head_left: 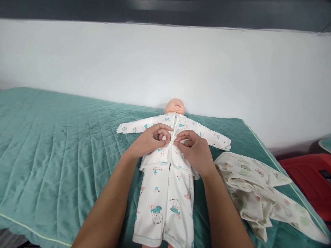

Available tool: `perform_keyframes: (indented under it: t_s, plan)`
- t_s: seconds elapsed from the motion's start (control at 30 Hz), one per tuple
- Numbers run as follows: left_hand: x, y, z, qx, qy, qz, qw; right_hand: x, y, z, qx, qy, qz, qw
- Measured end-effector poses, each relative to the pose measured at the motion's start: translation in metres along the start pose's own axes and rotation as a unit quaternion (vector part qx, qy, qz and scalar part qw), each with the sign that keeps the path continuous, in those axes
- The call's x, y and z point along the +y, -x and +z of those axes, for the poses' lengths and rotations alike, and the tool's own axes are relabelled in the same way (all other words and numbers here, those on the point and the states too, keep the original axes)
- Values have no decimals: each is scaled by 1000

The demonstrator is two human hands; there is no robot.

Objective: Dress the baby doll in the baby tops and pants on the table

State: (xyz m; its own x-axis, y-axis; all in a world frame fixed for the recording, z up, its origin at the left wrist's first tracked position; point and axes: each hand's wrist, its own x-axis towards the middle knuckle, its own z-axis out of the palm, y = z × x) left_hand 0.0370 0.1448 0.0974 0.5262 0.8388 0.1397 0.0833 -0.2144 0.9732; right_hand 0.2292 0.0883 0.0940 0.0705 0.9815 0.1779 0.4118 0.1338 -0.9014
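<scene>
A baby doll (175,106) lies on its back on a teal quilted bed cover (57,144), head toward the wall. It wears a white printed top (199,130) with sleeves spread wide and matching trousers (165,203). My left hand (151,139) and my right hand (193,148) meet over the doll's chest. Both pinch the front edges of the top at its button line, fingers curled closed on the cloth.
A second crumpled printed garment (256,193) lies on the bed to the doll's right. A white wall (165,65) runs behind the bed. A red object (307,175) stands off the bed's right edge.
</scene>
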Motion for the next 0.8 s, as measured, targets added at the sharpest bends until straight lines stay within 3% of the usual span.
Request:
perform_keyframes:
  t_s: [0.17,0.37,0.8]
  plan:
    - [0,0,-1,-4,2,-2,1000,-3,0,0,13,33,-10,999]
    - [1,0,0,-13,-5,-3,1000,-3,-1,-5,-35,49,-26,998]
    - [5,1,1,-11,-19,-16,1000,-7,0,2,-1,105,-58,993]
